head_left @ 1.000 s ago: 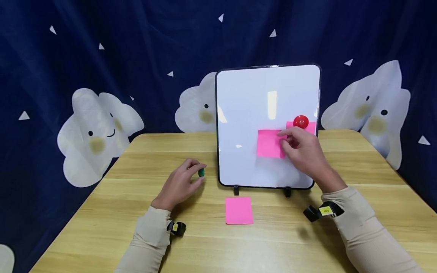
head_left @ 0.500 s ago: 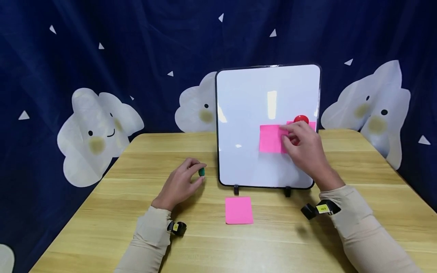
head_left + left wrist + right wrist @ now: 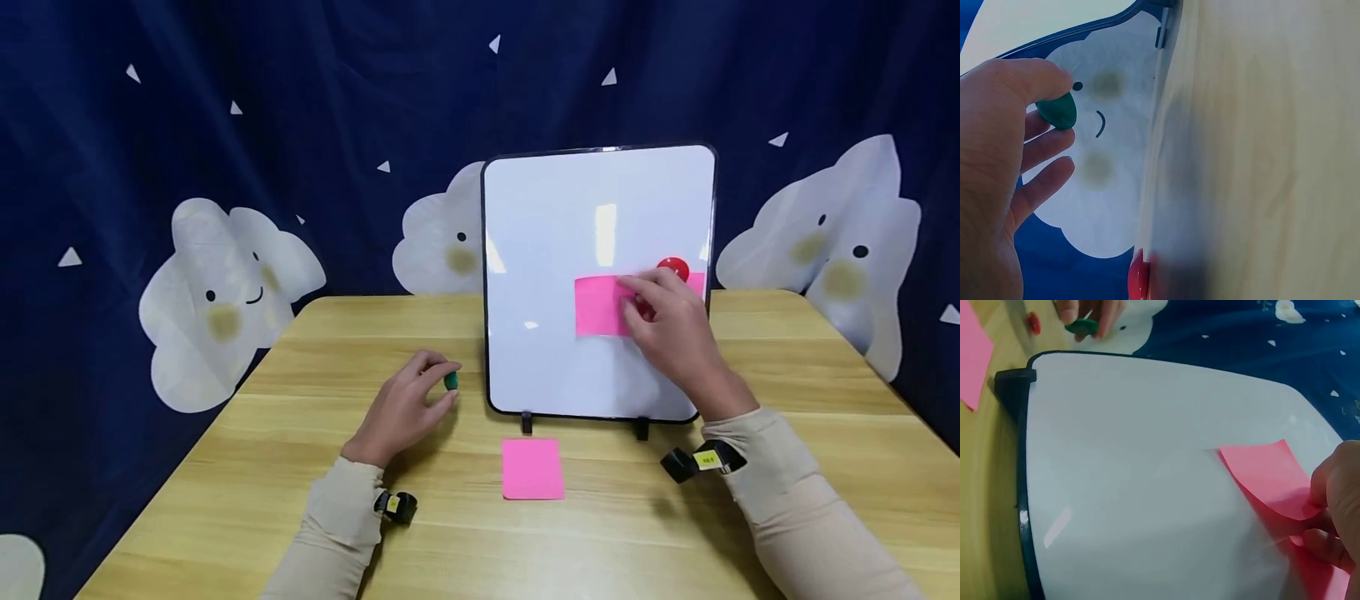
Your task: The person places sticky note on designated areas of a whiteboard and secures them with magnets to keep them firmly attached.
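My right hand [image 3: 678, 337] pinches a pink sticky note [image 3: 597, 307] by its right side, against the lower right part of a small whiteboard [image 3: 555, 208]. In the right wrist view the held note [image 3: 1266, 475] bows away from the board. A red round magnet [image 3: 674, 267] sits on the board over a second pink note [image 3: 697, 284], mostly hidden behind my right hand. To the left of the board, just above the table, my left hand [image 3: 401, 410] holds a green domed magnet [image 3: 1060, 111] between thumb and fingers.
Another pink note [image 3: 532, 469] lies flat on the wooden table [image 3: 465, 542] before the board. Two black feet [image 3: 527, 423] prop the board up. A red object [image 3: 1138, 278] lies on the table near my left hand. A dark blue curtain [image 3: 360, 75] hangs behind.
My right hand has moved the pink note up and slightly right on the board, beside the second note. The left hand keeps holding the green magnet. The head view has shifted slightly.
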A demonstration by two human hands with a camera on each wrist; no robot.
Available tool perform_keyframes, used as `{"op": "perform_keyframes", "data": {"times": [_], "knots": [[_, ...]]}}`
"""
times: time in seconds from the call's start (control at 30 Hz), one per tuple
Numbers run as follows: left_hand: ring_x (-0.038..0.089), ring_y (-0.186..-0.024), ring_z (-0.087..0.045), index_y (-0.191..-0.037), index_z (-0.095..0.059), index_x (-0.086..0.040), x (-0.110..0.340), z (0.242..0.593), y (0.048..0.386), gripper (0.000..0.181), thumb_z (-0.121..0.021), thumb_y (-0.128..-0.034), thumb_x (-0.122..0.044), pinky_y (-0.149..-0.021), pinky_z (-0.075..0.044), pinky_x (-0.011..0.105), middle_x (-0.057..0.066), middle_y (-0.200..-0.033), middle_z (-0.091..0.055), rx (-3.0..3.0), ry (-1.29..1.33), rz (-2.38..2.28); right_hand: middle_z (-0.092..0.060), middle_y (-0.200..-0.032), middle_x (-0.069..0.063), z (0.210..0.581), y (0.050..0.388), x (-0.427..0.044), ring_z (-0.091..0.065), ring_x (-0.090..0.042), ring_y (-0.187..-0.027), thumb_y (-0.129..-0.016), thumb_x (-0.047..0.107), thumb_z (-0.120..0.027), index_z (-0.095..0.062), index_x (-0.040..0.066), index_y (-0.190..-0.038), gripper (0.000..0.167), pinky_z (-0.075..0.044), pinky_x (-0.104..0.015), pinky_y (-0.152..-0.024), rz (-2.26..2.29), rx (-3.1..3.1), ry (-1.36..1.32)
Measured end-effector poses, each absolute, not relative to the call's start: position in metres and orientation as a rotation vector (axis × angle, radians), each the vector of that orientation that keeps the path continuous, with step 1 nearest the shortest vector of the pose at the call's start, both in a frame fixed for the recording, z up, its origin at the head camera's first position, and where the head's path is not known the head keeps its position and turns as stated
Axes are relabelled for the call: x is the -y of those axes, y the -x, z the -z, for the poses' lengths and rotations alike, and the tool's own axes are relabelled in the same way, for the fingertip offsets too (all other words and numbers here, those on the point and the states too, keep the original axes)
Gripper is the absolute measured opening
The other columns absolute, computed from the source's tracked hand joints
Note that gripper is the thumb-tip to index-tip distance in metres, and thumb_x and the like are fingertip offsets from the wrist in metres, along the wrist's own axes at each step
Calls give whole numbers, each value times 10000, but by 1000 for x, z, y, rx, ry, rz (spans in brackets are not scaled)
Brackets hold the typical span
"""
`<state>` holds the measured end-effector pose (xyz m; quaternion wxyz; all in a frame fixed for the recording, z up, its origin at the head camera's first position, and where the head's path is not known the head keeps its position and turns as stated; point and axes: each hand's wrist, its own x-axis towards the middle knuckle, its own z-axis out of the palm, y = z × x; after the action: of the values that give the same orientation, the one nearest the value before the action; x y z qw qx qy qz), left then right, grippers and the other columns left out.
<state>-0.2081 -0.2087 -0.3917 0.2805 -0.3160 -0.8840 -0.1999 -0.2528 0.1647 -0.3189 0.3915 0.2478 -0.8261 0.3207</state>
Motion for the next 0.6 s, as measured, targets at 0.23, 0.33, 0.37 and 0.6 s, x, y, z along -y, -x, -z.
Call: {"op": "perform_keyframes", "data": {"times": [0.23, 0.33, 0.37, 0.6], "knots": [[148, -875, -598, -1202, -712, -81, 206, 393, 209, 336, -762, -876, -147, -723, -535, 329, 53, -1128, -596, 2351, 845, 538, -589, -1015, -203, 324, 253, -164, -586, -308, -905, -808, -87, -739, -726, -50, -1144, 338, -512, -379, -729, -741, 2070, -644], [148, -874, -596, -1206, -711, -82, 206, 392, 209, 343, -769, -874, -150, -721, -536, 325, 55, -1126, -596, 2347, 857, 540, -571, -1012, -207, 325, 253, -163, -587, -323, -923, -798, -89, -755, -718, -58, -1155, 360, -546, -448, -739, -728, 2081, -630], [148, -873, -595, -1207, -711, -83, 205, 392, 209, 346, -772, -873, -153, -721, -536, 323, 55, -1125, -595, 2348, 859, 541, -567, -1009, -206, 325, 252, -163, -586, -326, -930, -794, -89, -759, -715, -61, -1160, 369, -554, -461, -743, -725, 2086, -626], [145, -883, -594, -1223, -703, -87, 202, 390, 207, 358, -774, -878, -153, -742, -538, 323, 46, -1141, -594, 2358, 849, 590, -556, -1004, -205, 326, 251, -163, -585, -331, -929, -789, -80, -775, -708, -53, -1182, 400, -572, -482, -752, -704, 2085, -610]]}}
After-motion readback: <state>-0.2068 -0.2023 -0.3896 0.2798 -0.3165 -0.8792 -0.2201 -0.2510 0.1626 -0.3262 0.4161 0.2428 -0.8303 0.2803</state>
